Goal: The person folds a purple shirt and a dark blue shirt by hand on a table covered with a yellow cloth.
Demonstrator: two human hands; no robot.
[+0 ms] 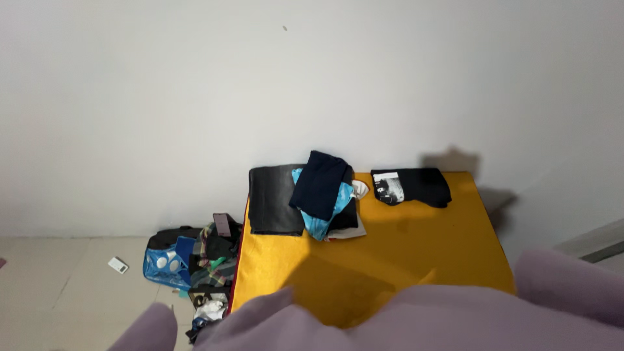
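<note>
Neither of my hands shows in the head view. A mauve cloth (416, 318) fills the bottom of the picture and hides whatever is under it. Beyond it lies an orange mattress (403, 247) against a white wall. At its far end sit a dark grey folded garment (276, 198), a pile with a navy garment (320, 182) over a light blue one (318, 224), and a folded black shirt with a white print (413, 185).
On the pale tiled floor left of the mattress lies a heap of bags and clothes, with a blue bag (166, 263) and a striped cloth (218, 260). A small white object (118, 264) lies further left. The white wall (260, 97) closes the far side.
</note>
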